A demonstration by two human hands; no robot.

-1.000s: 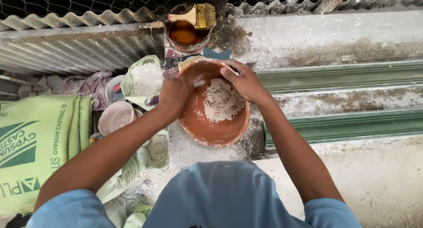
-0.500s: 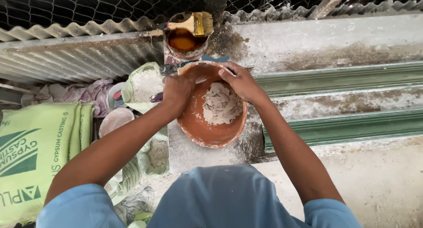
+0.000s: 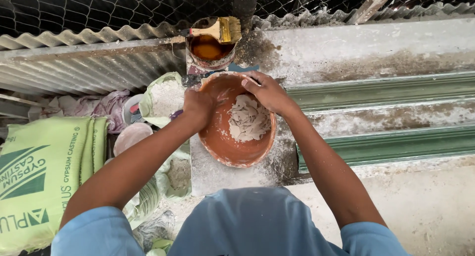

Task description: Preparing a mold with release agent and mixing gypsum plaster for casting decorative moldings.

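Orange bowl (image 3: 236,137) at frame centre, resting on a dusty grey slab (image 3: 217,174); pale flaky chips (image 3: 250,120) heaped inside toward its 2 o'clock wall. Left hand (image 3: 199,106) clamped on rim at 9 o'clock, fingers curled over the edge, forearm running down to 7 o'clock, elbow bent. Right hand (image 3: 267,92) gripping rim at 1 o'clock, thumb inside the bowl, fingers (image 3: 275,105) folded over the outer wall, forearm dusted white and stretched toward 5 o'clock. Both hands closed on the bowl, well apart from each other across its mouth.

At 12 o'clock, just beyond the bowl: small tin (image 3: 210,50) of brown liquid, yellow-bristled brush (image 3: 217,30) lying across its top. At 9 o'clock: open sack of white powder (image 3: 161,97), crumpled cloth (image 3: 106,106). At 8 o'clock: green printed bag (image 3: 42,172). At 3 o'clock: green moulded strips (image 3: 386,112) running along the bench. Wire mesh (image 3: 99,8) across top edge.
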